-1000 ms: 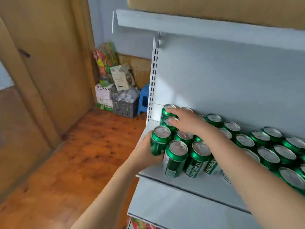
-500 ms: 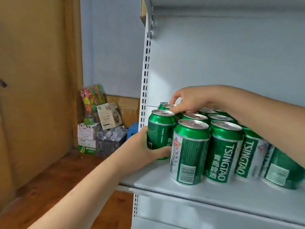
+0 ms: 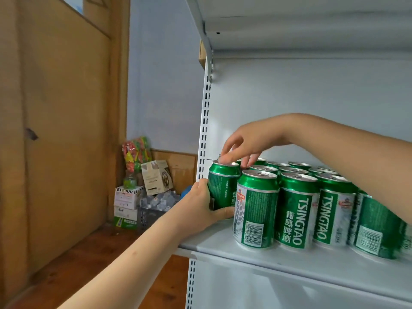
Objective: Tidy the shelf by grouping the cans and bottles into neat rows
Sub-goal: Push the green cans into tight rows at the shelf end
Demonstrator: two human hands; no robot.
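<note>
- Our left hand [image 3: 201,205] reaches in from the near left, forearm rising toward the white metal shelf [image 3: 296,267], and wraps the leftmost green aluminium beer can [image 3: 221,186] around its lower body, thumb across the front and fingers curled behind.
- Our right hand [image 3: 249,142] comes in from the right, above the cans, wrist bent downward; its fingertips [image 3: 225,157] press on the rim and lid of that same can, while the other fingers hang loosely curled over the cans just behind.
- So both hands are closed on one can: the left clasping its side, the right pinching its top.
- That can stands upright at the left end of the shelf, near the slotted white upright post [image 3: 206,130], touching the front-row green can with the barcode [image 3: 255,210] on its right.
- The remaining green cans [image 3: 296,210] stand upright in rows running right and toward the far back panel.
- Compared with half a second earlier, our right hand has shifted from the cans farther back onto the top of the can the left hand grips, and its wrist is raised higher.
- The left hand keeps the same clasp.
- The cans also appear larger and nearer in view than before.
</note>
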